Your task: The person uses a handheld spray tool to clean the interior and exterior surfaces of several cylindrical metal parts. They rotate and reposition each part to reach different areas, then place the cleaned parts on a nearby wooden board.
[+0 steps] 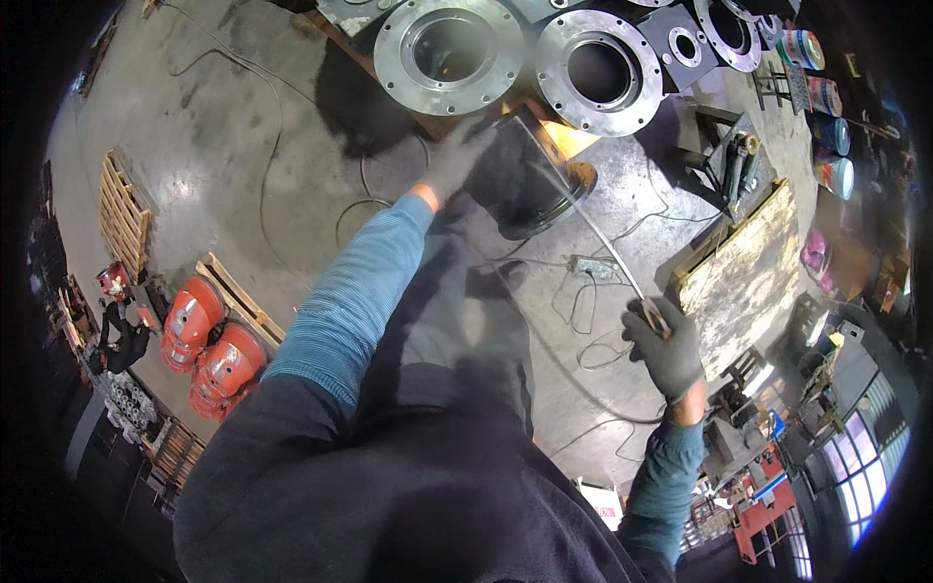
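Observation:
My right hand [667, 350], in a dark grey work glove, is closed on the handle of a long thin metal tool [609, 244], perhaps a file or scraper. Its shaft reaches up and left to the edge of a dark metal housing [514, 175] with a round flange on its right side. My left hand [459, 157], gloved too, lies against the housing's left side; its fingers are blurred and partly hidden. Just beyond, two machined steel flange rings with bolt holes, a left one [386, 58] and a right one [552, 73], stand side by side.
Cables and a junction box [594, 267] lie on the concrete floor. At right are a wooden pallet topped with a worn sheet [743, 284] and a metal stand [751, 164] holding dark cylindrical parts. Red castings [229, 357] and a slatted pallet [124, 218] are at left.

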A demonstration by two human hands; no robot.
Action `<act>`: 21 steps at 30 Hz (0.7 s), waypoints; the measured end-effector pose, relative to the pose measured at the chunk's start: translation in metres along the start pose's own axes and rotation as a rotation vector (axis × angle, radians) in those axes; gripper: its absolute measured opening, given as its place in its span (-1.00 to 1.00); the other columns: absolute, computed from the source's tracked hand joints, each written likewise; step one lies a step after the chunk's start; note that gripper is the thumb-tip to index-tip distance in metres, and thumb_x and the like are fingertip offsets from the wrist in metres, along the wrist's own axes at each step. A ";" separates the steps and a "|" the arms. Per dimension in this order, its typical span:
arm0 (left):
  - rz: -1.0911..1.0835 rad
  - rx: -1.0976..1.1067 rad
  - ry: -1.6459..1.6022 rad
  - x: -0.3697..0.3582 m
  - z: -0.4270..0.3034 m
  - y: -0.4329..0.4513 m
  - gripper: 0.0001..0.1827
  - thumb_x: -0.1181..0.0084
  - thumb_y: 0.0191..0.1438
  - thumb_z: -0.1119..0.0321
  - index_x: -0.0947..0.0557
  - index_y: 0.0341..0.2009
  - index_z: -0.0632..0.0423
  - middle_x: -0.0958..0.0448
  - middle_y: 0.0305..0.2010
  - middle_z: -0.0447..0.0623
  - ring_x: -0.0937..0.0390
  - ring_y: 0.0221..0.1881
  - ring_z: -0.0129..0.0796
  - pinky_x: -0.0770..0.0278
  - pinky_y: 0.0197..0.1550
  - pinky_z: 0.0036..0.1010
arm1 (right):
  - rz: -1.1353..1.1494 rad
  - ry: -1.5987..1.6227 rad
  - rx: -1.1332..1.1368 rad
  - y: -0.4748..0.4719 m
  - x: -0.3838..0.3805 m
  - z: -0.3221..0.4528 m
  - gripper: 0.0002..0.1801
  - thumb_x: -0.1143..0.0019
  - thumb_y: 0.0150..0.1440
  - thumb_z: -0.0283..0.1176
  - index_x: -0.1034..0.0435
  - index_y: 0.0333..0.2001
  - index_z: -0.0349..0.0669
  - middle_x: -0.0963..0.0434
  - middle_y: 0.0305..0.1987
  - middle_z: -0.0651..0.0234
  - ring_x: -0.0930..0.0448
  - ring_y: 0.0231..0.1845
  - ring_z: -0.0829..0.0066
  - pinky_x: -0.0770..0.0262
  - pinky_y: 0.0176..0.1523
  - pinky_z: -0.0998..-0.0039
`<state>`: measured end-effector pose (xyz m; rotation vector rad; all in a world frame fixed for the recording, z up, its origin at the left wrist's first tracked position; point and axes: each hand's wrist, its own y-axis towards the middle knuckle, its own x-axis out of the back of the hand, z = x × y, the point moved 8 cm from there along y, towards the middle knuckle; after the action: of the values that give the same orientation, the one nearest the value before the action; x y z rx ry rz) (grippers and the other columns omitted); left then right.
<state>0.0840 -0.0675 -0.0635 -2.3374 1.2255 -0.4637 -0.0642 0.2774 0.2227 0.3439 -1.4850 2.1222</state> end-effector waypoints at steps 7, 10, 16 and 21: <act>0.026 0.003 -0.127 0.012 0.030 -0.006 -0.12 -0.23 0.34 -0.13 -0.31 0.50 0.24 -0.44 0.44 0.20 -0.40 0.43 -0.17 -0.30 0.45 -0.37 | -0.008 -0.524 0.194 0.029 -0.002 0.130 -0.66 -0.36 0.25 -0.17 -0.56 -0.03 -0.14 -0.63 -0.40 -0.02 -0.71 -0.35 -0.01 -0.58 -0.23 0.13; 0.033 -0.008 -0.169 0.010 0.022 -0.020 -0.04 -0.22 0.31 -0.21 -0.28 0.50 0.27 -0.32 0.52 0.33 -0.28 0.53 0.00 -0.22 0.52 -0.29 | 0.032 -0.624 0.347 0.034 -0.005 0.172 -0.69 -0.34 0.25 -0.15 -0.57 -0.06 -0.10 -0.65 -0.38 0.02 -0.69 -0.32 -0.06 -0.58 -0.22 0.09; -0.286 -0.049 -0.006 0.003 0.024 -0.033 0.00 -0.32 0.21 -0.18 -0.32 0.45 0.36 -0.34 0.46 0.36 -0.31 0.49 0.12 -0.26 0.49 -0.18 | 0.158 -1.014 0.433 0.067 -0.024 0.256 -0.67 -0.40 0.22 -0.26 -0.60 -0.05 -0.25 -0.68 -0.26 -0.07 -0.72 -0.22 -0.09 -0.62 -0.12 0.13; -0.326 -0.050 0.010 0.002 0.030 -0.037 -0.05 -0.32 0.20 -0.20 -0.39 0.39 0.33 -0.41 0.37 0.34 -0.34 0.44 0.16 -0.28 0.47 -0.11 | 0.399 -1.327 0.627 0.093 -0.069 0.314 -0.71 -0.26 0.32 -0.34 -0.60 0.05 -0.24 -0.70 -0.26 0.10 -0.73 -0.36 0.28 -0.64 -0.27 0.34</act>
<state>0.1254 -0.0437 -0.0684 -2.5914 0.8690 -0.5569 -0.0856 -0.0564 0.2307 2.1536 -1.4186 2.7776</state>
